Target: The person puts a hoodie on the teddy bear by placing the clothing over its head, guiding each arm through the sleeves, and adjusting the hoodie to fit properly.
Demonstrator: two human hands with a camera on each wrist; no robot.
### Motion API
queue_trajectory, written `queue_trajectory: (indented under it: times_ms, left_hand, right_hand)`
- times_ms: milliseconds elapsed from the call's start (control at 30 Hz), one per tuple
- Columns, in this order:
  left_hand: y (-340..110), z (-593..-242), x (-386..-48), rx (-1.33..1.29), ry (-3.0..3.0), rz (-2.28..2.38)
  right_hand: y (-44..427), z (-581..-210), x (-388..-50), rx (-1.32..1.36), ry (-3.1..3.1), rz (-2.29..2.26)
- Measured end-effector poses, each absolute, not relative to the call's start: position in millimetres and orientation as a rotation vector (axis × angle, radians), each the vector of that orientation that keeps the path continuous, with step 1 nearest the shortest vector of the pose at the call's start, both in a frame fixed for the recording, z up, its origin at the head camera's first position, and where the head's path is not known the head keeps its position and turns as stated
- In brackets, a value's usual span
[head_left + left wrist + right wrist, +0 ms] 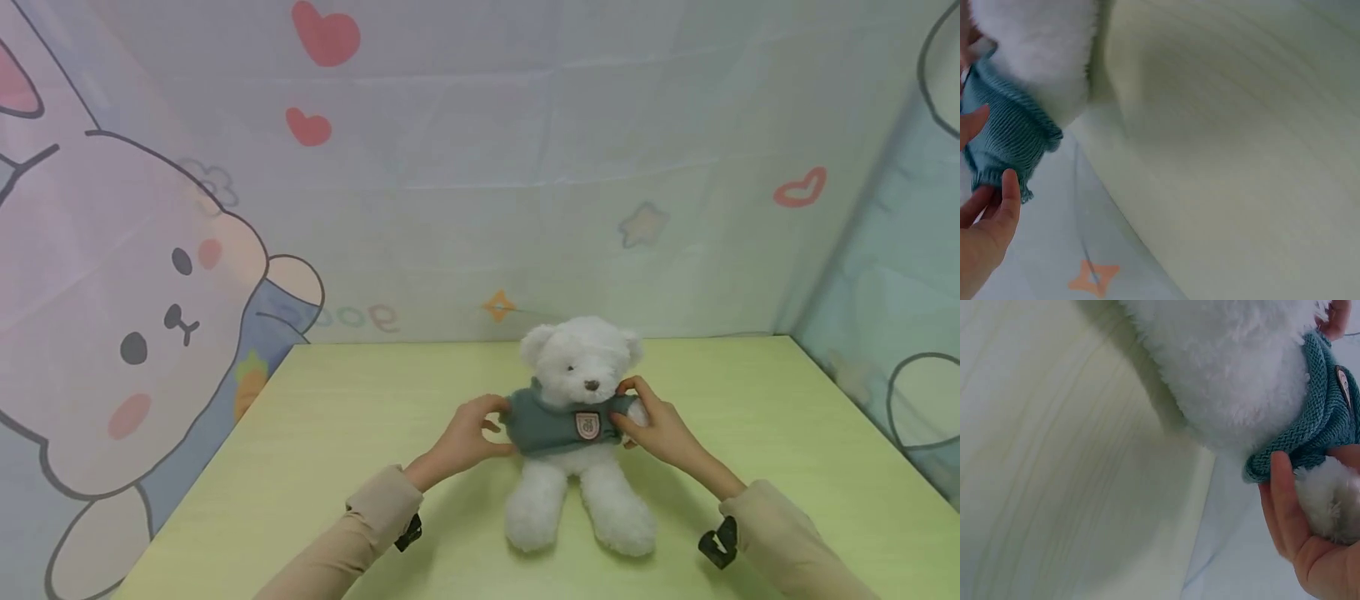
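A white plush teddy bear (588,362) sits upright on the table, facing me, in a teal knitted sweater (547,429) with a pink badge. From the left, my left hand (465,437) holds the sweater's sleeve; in the left wrist view, fingers go in at the knitted cuff (1000,178), and no paw shows there. On the other side my right hand (667,429) grips the other sleeve, thumb on the sweater's front. A white furry paw (1332,503) sticks out of that sleeve, within the right hand's fingers.
The pale yellow-green table (360,392) reaches back to a cloth backdrop (465,167) printed with hearts and stars. At the left, a cloth bears a large cartoon rabbit (150,292). Black wrist straps (408,533) show at both sleeve ends.
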State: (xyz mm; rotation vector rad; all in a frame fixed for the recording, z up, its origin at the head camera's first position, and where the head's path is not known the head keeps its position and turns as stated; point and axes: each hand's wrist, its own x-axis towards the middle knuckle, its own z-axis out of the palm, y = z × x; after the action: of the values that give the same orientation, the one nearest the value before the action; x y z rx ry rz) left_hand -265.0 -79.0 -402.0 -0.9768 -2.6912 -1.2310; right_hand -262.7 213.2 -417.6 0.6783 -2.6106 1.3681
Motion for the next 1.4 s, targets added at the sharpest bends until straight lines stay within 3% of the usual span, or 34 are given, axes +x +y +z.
queue_trajectory:
  times_ms: [333, 633, 933, 1067, 1267, 1400]
  left_hand:
    - [-60.3, -415.2, -276.1, -0.946, -2.747, -0.693]
    - [-48.6, -409.8, -277.3, -0.605, -2.717, -0.839]
    - [-43.4, -408.0, -280.2, -0.556, -2.675, -0.88]
    - [-37.6, -405.9, -279.2, -0.51, -2.615, -1.147]
    - [-39.8, -400.3, -276.8, -0.43, -2.446, -2.09]
    - [-49.8, -399.0, -280.2, -0.375, -2.408, -2.414]
  right_hand:
    - [199.7, -424.1, -268.8, 0.533, -2.702, 1.156]
    - [189.8, -422.2, -263.9, 0.365, -2.68, 1.125]
    - [191.5, -418.8, -260.0, 0.359, -2.672, 1.069]
    - [192.2, -420.0, -260.7, 0.397, -2.642, 1.086]
    - [193.8, -425.7, -263.9, 0.501, -2.559, 1.06]
    - [197.3, -426.5, -266.6, 0.572, -2.515, 1.042]
